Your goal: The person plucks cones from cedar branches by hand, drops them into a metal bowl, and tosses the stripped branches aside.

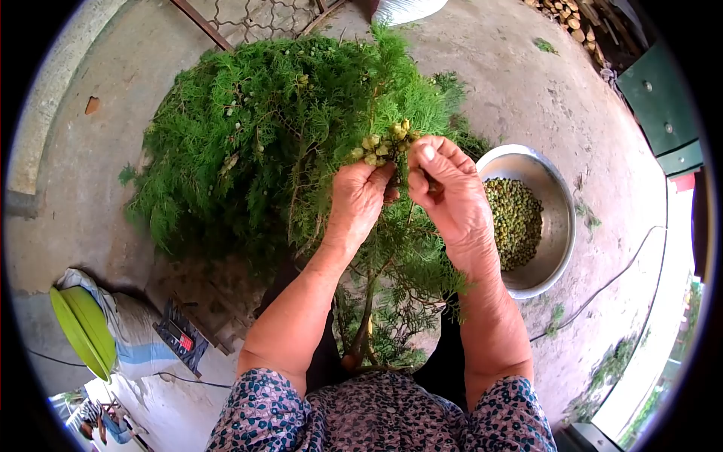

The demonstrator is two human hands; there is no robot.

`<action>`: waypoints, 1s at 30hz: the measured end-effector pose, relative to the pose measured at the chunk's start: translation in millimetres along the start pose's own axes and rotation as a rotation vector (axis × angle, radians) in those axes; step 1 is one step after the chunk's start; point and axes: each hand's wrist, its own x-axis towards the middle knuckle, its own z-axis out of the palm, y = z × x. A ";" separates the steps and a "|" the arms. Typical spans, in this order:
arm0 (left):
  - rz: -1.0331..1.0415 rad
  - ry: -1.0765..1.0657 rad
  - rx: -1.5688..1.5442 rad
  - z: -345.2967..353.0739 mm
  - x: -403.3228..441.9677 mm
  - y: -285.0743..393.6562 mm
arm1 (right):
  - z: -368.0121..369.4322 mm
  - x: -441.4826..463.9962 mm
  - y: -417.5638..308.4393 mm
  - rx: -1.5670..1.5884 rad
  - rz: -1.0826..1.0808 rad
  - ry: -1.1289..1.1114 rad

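A cluster of yellow-green cones (376, 148) on a leafy evergreen branch (388, 248) is held up in front of me. My left hand (355, 197) is closed around the stem just below the cones. On the cluster's right side, my right hand (456, 184) has its fingers curled and thumb pressed in, close against the cones; what lies between its fingertips is hidden. The branch runs down between my legs, with its thick stem near my lap. Right of my right hand stands a metal basin (559, 218) with many small green-brown cones or seeds (516, 226) inside.
A large heap of cut evergreen branches (211, 143) lies ahead and to the left on the concrete floor (482, 68). At lower left are a lime-green basin (79, 331), a sack (135, 331) and a digital scale (179, 337). Stacked firewood (572, 26) and a green cabinet (659, 98) stand far right.
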 end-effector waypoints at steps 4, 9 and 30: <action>0.061 -0.022 0.070 -3.0 2.7 -6.9 | 2.8 -0.6 17.2 -0.688 -0.174 0.113; 0.267 0.050 0.301 0.5 -1.5 -6.7 | -0.6 5.3 32.9 -0.999 -0.352 0.192; 0.280 0.034 0.375 3.3 -0.3 -7.9 | -6.7 2.2 12.3 -0.069 0.012 0.035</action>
